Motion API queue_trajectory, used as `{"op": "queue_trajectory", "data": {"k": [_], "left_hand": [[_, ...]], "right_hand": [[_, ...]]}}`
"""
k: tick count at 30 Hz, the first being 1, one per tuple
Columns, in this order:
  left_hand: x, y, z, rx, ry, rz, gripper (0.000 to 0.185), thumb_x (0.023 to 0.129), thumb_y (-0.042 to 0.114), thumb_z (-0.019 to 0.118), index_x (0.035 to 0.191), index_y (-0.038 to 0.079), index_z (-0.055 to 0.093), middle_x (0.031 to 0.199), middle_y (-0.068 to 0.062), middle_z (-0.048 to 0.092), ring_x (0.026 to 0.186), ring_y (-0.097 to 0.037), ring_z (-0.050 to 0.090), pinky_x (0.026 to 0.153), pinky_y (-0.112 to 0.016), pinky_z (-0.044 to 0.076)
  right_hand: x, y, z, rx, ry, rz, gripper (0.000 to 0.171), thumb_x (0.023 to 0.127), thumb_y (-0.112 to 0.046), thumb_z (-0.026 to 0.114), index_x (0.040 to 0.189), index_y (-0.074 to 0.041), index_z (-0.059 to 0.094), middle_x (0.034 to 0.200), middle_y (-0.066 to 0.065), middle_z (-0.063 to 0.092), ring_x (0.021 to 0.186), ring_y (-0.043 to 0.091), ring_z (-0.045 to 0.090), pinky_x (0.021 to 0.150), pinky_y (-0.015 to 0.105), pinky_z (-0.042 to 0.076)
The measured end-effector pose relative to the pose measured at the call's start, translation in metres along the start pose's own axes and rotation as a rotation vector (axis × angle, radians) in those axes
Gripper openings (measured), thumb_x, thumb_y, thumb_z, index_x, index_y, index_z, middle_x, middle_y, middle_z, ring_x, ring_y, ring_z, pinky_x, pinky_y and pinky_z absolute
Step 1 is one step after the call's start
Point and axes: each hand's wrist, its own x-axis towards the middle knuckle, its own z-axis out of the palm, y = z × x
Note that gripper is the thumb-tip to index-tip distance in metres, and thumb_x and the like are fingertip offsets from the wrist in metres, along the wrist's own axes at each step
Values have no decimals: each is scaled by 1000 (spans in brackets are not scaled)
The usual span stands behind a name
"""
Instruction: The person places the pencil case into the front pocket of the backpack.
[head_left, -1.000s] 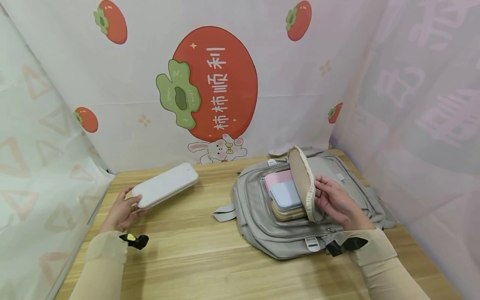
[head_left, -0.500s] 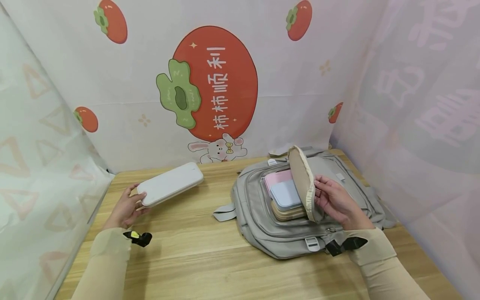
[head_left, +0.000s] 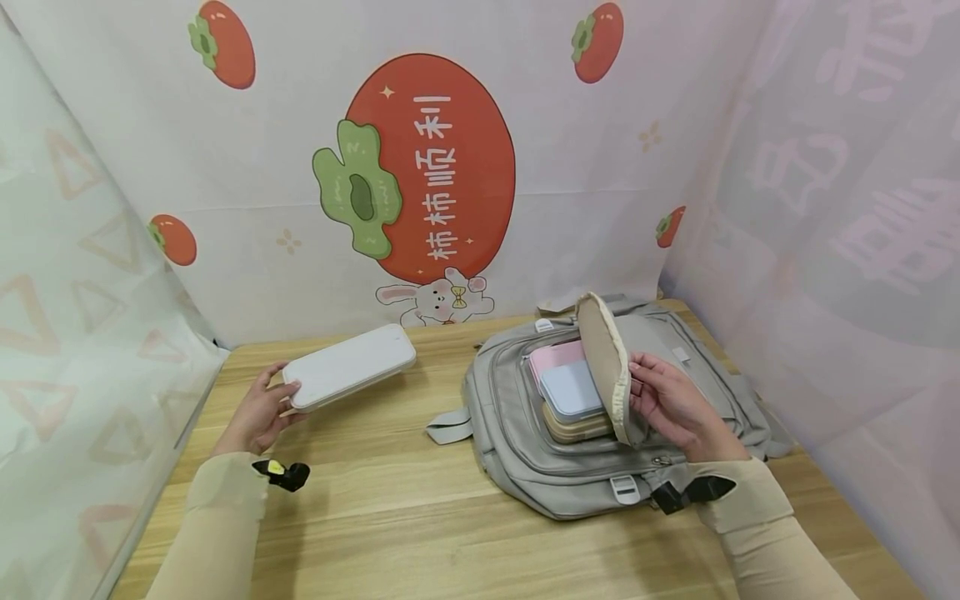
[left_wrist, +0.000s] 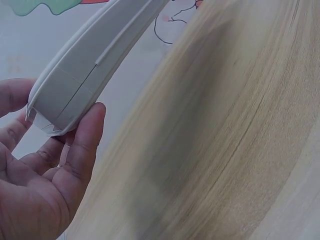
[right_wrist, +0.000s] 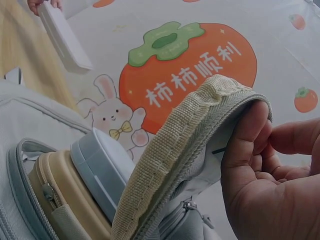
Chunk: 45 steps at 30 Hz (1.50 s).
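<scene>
My left hand [head_left: 262,410] grips the near-left end of a long white case [head_left: 351,365] with rounded corners. In the left wrist view the white case [left_wrist: 85,75] is raised at a slant above the table, thumb and fingers on opposite faces. My right hand [head_left: 667,402] pinches the edge of the front pocket flap [head_left: 606,367] of a grey backpack [head_left: 517,467], pulling it up and back. Inside the open pocket sit a light blue case [head_left: 573,388], a pink case [head_left: 553,357] and a tan zippered case [head_left: 573,429]. The right wrist view shows the flap's zipper edge [right_wrist: 165,160] between my fingers.
The backpack lies flat on the right of a wooden table [head_left: 390,525], a grey strap loop [head_left: 450,426] sticking out to its left. Behind the table hangs a white cloth [head_left: 270,167] printed with persimmons and a rabbit. More printed cloth walls stand left and right.
My left hand has carried the white case a little to the right. The right hand, the flap and the backpack stay where they were.
</scene>
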Motion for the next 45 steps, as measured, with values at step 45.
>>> {"op": "queue_trajectory", "data": {"k": [45], "left_hand": [[18, 8, 49, 68, -72, 76, 49, 110, 14, 53, 152, 25, 31, 119, -3, 48, 90, -11, 60, 77, -32, 57]], "right_hand": [[1, 2, -1, -1, -18, -5, 25, 112, 0, 33, 113, 1, 58, 106, 10, 68, 98, 15, 67, 81, 26, 56]]}}
